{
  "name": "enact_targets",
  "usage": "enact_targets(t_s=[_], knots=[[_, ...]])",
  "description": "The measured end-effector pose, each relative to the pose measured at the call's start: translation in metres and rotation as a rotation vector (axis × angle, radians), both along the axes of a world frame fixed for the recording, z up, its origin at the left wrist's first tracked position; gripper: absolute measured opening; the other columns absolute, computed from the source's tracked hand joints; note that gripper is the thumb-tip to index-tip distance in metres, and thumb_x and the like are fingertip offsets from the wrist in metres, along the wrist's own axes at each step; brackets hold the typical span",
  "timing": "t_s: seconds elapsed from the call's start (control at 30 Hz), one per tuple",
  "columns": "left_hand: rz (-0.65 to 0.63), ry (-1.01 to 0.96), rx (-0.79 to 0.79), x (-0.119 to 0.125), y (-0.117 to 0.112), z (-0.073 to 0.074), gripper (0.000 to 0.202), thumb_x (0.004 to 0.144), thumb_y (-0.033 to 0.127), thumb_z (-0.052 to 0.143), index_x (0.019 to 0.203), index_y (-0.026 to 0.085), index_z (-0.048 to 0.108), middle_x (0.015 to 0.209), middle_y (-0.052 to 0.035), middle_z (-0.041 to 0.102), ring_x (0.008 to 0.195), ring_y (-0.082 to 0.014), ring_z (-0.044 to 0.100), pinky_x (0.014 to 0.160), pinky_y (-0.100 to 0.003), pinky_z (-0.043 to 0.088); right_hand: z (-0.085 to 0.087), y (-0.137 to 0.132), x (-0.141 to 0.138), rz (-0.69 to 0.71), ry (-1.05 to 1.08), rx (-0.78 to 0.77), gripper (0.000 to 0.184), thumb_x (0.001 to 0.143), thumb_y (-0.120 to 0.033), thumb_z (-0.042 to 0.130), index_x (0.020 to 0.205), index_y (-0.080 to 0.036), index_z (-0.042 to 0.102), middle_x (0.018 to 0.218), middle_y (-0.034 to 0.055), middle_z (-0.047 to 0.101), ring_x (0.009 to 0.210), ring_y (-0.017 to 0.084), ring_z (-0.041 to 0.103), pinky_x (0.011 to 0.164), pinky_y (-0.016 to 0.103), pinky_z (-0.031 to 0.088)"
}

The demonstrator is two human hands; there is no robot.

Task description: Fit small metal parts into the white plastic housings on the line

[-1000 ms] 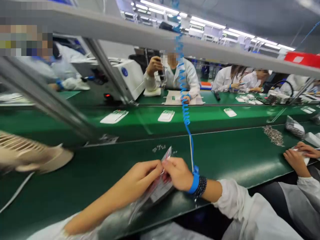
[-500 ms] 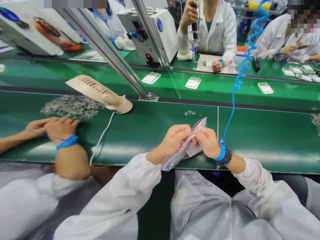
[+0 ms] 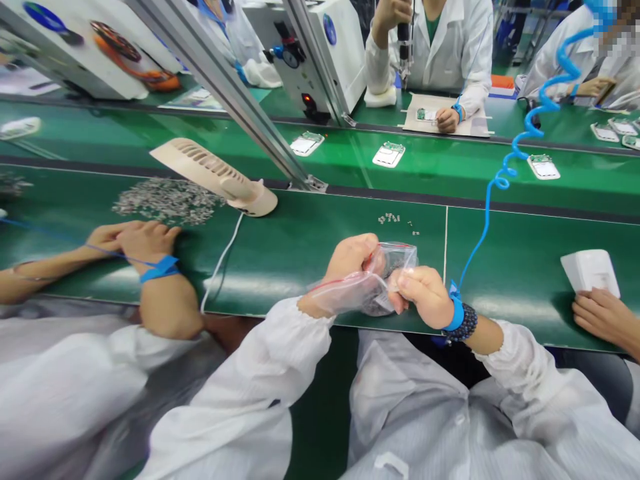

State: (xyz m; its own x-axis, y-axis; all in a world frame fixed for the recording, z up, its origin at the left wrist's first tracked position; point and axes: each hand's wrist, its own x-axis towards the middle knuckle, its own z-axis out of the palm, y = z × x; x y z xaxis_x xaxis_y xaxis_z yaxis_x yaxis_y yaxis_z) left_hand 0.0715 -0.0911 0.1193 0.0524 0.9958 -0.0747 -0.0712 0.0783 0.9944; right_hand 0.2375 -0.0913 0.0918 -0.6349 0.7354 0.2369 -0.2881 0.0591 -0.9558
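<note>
Head view: clear plastic bag (image 3: 376,301) with red-lined edges, held up over the near edge of the green bench (image 3: 310,247), between the person's two hands. Right hand (image 3: 425,293): thumb and fingers pinched on the film; blue wristband (image 3: 456,310) at its wrist, coiled blue cord (image 3: 485,220) running up from it. Left hand (image 3: 350,260): fingers curled at the bag, film draped across the wrist; cannot tell whether they grip the film or sit inside. Just beyond the bag, a few tiny pieces (image 3: 389,218) scattered on the bench. To the left, a beige fan (image 3: 215,177) beside a heap of small metallic parts (image 3: 165,200); a co-worker's hands (image 3: 145,240) rest near the heap.
</note>
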Motion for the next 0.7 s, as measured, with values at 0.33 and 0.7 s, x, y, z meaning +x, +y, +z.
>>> enact_targets(t_s=[0.33,0.7], knots=[[-0.006,0.684,0.317,-0.025,-0.015,0.057,0.034,0.084,0.031,0.055,0.054,0.020,0.043,0.045,0.0034,0.044,0.044,-0.0092,0.037,0.045,-0.023,0.028,0.025,-0.009,0.047,-0.301,-0.213,0.536,0.038,0.088,-0.015,0.050,0.055,-0.023,0.032,0.049,0.0002,0.046,0.045,0.013,0.041,0.044,0.033,0.029],[-0.212,0.695,0.326,0.004,-0.015,0.073,0.032,0.083,0.029,0.051,0.053,0.020,0.046,0.044,0.0044,0.038,0.045,-0.0097,0.032,0.048,-0.024,0.026,0.083,0.002,0.036,-0.126,-0.553,1.119,0.029,0.098,-0.010,0.044,0.079,-0.020,0.063,0.085,0.0047,0.070,0.075,0.015,0.066,0.066,0.028,0.052]])
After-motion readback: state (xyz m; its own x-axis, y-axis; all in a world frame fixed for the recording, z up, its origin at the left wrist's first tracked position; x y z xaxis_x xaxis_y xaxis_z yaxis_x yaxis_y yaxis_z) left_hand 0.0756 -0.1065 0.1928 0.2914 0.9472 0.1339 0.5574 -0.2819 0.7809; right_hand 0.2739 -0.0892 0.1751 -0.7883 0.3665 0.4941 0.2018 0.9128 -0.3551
